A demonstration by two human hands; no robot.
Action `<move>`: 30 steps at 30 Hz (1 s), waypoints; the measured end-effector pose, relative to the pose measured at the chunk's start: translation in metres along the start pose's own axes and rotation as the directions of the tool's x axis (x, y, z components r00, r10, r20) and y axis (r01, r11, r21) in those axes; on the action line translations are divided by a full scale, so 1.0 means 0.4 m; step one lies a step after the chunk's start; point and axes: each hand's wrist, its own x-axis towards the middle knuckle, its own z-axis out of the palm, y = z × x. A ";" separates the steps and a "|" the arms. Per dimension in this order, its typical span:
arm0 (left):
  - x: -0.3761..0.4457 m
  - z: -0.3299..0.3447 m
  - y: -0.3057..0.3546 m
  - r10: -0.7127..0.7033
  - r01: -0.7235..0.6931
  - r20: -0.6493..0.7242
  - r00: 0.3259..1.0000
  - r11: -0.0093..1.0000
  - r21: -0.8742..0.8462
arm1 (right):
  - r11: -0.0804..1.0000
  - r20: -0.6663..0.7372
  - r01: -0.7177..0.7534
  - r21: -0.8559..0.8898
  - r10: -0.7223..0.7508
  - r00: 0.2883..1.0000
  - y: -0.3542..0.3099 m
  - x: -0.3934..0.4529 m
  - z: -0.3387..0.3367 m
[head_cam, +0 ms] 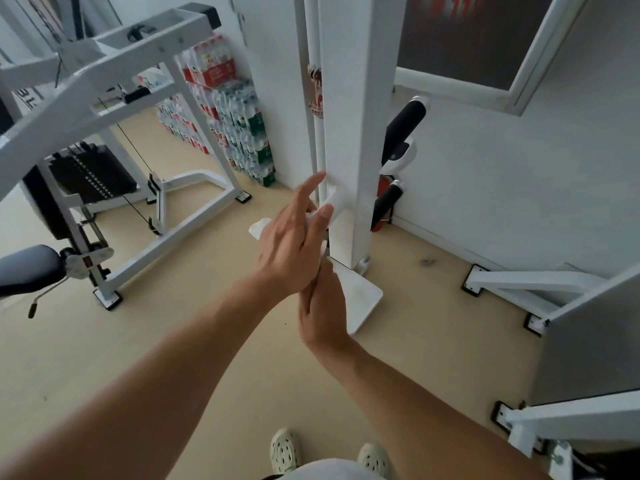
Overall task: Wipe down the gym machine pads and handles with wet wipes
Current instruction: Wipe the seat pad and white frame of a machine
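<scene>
My left hand (291,244) reaches forward with its fingers straight, and its thumb tip touches a short white peg (338,199) on the machine's white upright post (353,133). A white wet wipe (260,227) lies under that palm and sticks out at the hand's left side and between thumb and forefinger. Just below, my right hand (322,306) points its straight fingers up against the underside of the left hand; its fingertips are hidden. Two black padded handles (403,121) (386,202) stick out behind the post.
A white cable machine frame (114,67) with a black weight stack (91,173) and a grey pad (29,268) stands to the left. Shrink-wrapped packs of bottled water (239,126) are stacked at the back wall. White machine feet (533,282) lie on the right. The post's base plate (362,299) sits on the beige floor.
</scene>
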 end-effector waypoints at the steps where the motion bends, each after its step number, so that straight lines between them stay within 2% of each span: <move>1: 0.003 -0.004 0.002 0.000 0.000 0.018 1.000 1.000 0.027 | 0.999 0.016 -0.034 -0.041 0.035 0.999 0.024 -0.017 0.001; 3: 0.011 -0.014 0.002 0.001 -0.006 0.055 0.998 0.997 0.082 | 0.995 0.033 -0.071 -0.071 0.073 0.997 0.042 -0.028 -0.003; 6: 0.015 -0.031 -0.005 0.022 -0.033 0.100 0.995 0.992 0.119 | 1.000 -0.006 0.017 0.006 -0.017 1.000 -0.011 0.022 -0.009; 9: 0.015 -0.045 -0.007 0.066 -0.089 0.137 0.988 0.982 0.170 | 0.998 0.027 0.050 -0.038 -0.049 0.998 -0.002 0.035 0.009; 12: 0.018 -0.056 -0.004 0.084 -0.116 0.158 0.984 0.971 0.210 | 0.986 0.100 -0.101 -0.135 0.115 0.988 0.076 -0.048 0.015; 14: 0.017 -0.061 0.002 0.087 -0.122 0.172 0.981 0.972 0.203 | 0.976 0.103 -0.153 -0.158 0.170 0.980 0.096 -0.068 0.009; 18: 0.016 -0.059 0.003 0.084 -0.117 0.170 0.982 0.974 0.192 | 0.999 0.022 0.009 -0.051 -0.008 1.000 0.014 0.013 -0.004; 20: 0.015 -0.050 0.002 0.082 -0.111 0.151 0.985 0.975 0.191 | 0.994 0.001 0.090 -0.059 -0.090 0.996 0.015 0.025 0.000; 21: 0.014 -0.047 0.004 0.077 -0.105 0.145 0.986 0.976 0.192 | 0.993 0.029 0.085 -0.085 -0.083 0.996 0.034 0.018 0.000; 24: 0.015 -0.038 0.003 0.063 -0.089 0.129 0.990 0.976 0.198 | 0.972 0.194 -0.060 -0.228 0.106 0.975 0.123 -0.040 -0.013; 27: 0.015 -0.031 0.000 0.071 -0.095 0.120 0.990 0.973 0.212 | 0.930 0.386 -0.197 -0.310 0.313 0.868 0.196 -0.092 -0.059; 28: 0.012 -0.031 0.001 0.068 -0.092 0.107 0.992 0.968 0.232 | 0.919 0.359 -0.283 -0.274 0.371 0.857 0.208 -0.113 -0.077; 29: 0.007 -0.030 -0.001 0.064 -0.078 0.061 0.996 0.961 0.265 | 0.885 0.234 -0.408 -0.226 0.456 0.859 0.219 -0.130 -0.099; 30: 0.010 -0.029 0.003 0.088 -0.074 -0.032 0.996 0.949 0.305 | 0.818 0.042 -0.556 -0.148 0.567 0.823 0.231 -0.127 -0.125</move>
